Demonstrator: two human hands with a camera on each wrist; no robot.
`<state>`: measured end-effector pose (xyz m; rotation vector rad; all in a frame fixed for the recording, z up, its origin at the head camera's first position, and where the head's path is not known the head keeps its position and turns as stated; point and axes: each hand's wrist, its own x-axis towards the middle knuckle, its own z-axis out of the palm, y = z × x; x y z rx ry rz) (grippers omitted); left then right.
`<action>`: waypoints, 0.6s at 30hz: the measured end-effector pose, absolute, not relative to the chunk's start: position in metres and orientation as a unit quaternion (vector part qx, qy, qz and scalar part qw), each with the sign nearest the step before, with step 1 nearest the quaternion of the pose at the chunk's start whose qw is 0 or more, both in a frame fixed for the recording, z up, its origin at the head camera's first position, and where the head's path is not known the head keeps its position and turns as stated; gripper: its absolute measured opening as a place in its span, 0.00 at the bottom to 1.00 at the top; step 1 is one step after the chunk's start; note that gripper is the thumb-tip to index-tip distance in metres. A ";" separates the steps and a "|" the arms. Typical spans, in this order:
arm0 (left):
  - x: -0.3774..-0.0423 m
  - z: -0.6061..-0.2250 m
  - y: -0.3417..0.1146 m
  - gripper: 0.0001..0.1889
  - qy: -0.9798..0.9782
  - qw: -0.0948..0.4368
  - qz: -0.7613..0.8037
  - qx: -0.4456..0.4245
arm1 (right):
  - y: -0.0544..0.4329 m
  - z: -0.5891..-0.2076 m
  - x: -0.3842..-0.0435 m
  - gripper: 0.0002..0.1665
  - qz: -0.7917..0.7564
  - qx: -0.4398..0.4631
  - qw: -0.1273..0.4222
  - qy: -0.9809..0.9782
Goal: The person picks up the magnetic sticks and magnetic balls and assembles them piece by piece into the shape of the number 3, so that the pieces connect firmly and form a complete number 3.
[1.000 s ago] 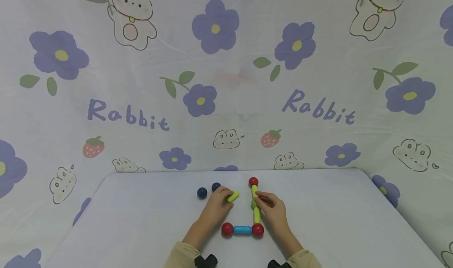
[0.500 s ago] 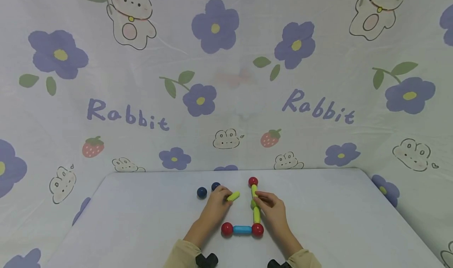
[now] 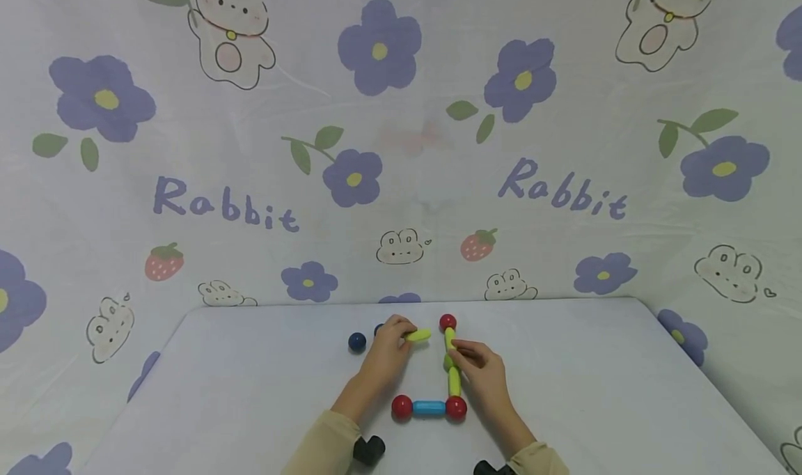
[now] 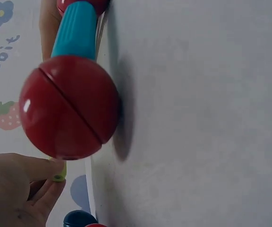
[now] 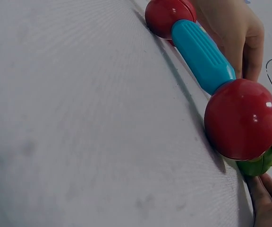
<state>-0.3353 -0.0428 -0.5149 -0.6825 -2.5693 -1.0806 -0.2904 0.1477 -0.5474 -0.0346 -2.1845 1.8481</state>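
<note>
My left hand (image 3: 387, 353) pinches a yellow-green stick (image 3: 420, 336) between thumb and fingers, its free end pointing right. In the left wrist view the stick's end (image 4: 59, 178) shows a small dark hole. My right hand (image 3: 487, 370) holds the joined chain around its green ball (image 3: 447, 361) and far yellow-green stick (image 3: 450, 336). That chain runs from a far red ball (image 3: 447, 322) through the near yellow-green stick (image 3: 454, 382) to a corner red ball (image 3: 456, 408). A blue stick (image 3: 429, 408) links the corner to another red ball (image 3: 402, 407).
A dark blue ball (image 3: 357, 343) lies left of my left hand; a second dark blue ball (image 3: 379, 329) is partly hidden behind that hand. The white table (image 3: 250, 384) ends at a patterned cloth (image 3: 401, 182) behind. Black wrist devices (image 3: 370, 450) sit at the sleeves.
My left hand has moved slightly away from me and right with the yellow-green stick, which now lies more level and nearer the far stick. My right hand and the joined chain stay put.
</note>
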 end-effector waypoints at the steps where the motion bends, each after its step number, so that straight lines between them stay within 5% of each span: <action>1: -0.337 -0.514 -0.042 0.14 -0.888 0.131 -0.372 -0.235 | 0.148 -0.548 -0.291 0.15 0.638 -0.013 0.141 -0.757; 18: -0.359 -0.505 -0.034 0.13 -0.905 0.110 -0.341 -0.230 | 0.147 -0.549 -0.292 0.15 0.636 -0.004 0.154 -0.756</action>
